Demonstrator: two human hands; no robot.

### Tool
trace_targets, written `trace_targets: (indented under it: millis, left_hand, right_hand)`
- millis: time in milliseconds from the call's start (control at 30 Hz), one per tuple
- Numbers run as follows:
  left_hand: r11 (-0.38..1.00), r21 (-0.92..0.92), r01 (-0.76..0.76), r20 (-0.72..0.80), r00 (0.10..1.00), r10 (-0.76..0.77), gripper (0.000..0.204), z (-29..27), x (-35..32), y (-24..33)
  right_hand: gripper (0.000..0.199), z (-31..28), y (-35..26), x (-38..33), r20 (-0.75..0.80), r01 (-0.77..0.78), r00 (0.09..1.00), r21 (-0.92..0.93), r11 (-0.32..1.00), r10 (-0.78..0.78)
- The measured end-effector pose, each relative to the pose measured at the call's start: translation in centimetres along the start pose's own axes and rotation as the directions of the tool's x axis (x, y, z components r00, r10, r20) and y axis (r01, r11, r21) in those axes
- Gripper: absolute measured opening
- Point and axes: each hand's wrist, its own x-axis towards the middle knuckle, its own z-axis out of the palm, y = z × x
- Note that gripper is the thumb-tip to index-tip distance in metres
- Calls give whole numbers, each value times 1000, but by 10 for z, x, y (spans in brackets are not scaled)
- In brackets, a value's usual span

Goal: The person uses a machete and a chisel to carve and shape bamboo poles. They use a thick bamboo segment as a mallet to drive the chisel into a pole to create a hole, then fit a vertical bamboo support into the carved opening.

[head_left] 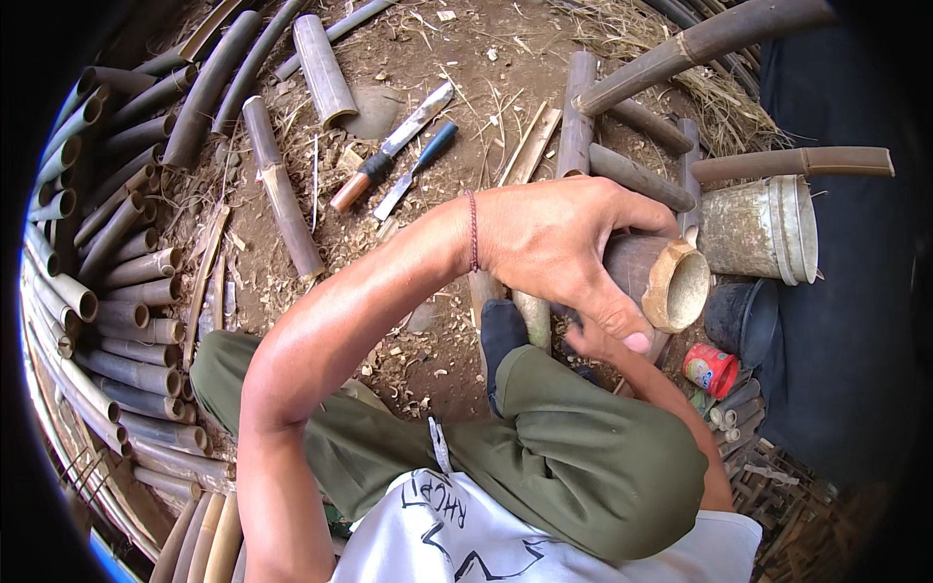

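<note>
My left hand (pixel 564 238) wraps over a short bamboo section (pixel 634 260), with the thumb on the near side and the fingers curled round the far side. The bamboo's cut end (pixel 677 287) faces right and shows a pale rim and a hollow inside. Below it is my right hand (pixel 595 342), reaching in from the lower right. Part of that hand is hidden behind my left thumb, so its grip does not show. On the dirt ahead lie a large knife (pixel 413 121) with a brown and black handle and a chisel (pixel 397 192) with a blue handle.
Bamboo poles (pixel 146 364) are stacked along the left. A bamboo frame (pixel 632 175) stands at the far right, near a dirty bucket (pixel 748 233), a dark pail (pixel 743 316) and a red can (pixel 711 371). Wood shavings and loose bamboo pieces (pixel 282 199) litter the ground.
</note>
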Motion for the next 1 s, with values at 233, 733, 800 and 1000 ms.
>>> trace_targets:
  millis: [233,733,800,1000]
  left_hand:
    - [996,72,-47,-96,994,53,72,7,-3,-4]
    - [877,478,-56,-665,628,403,79,85,-9,-68]
    - [858,510,-66,-641,636,430,73,78,-2,-72]
    - [881,463,-92,-592,708,385,57,89,2,-68]
  right_hand:
    - [70,30,-59,71,56,171,984,-17,985,-170]
    - [69,48,-88,114,96,148,985,-41,988,-143]
    - [69,51,-82,109,97,123,988,-32,992,-119]
    - [69,66,-68,92,121,47,991,18,999,-48]
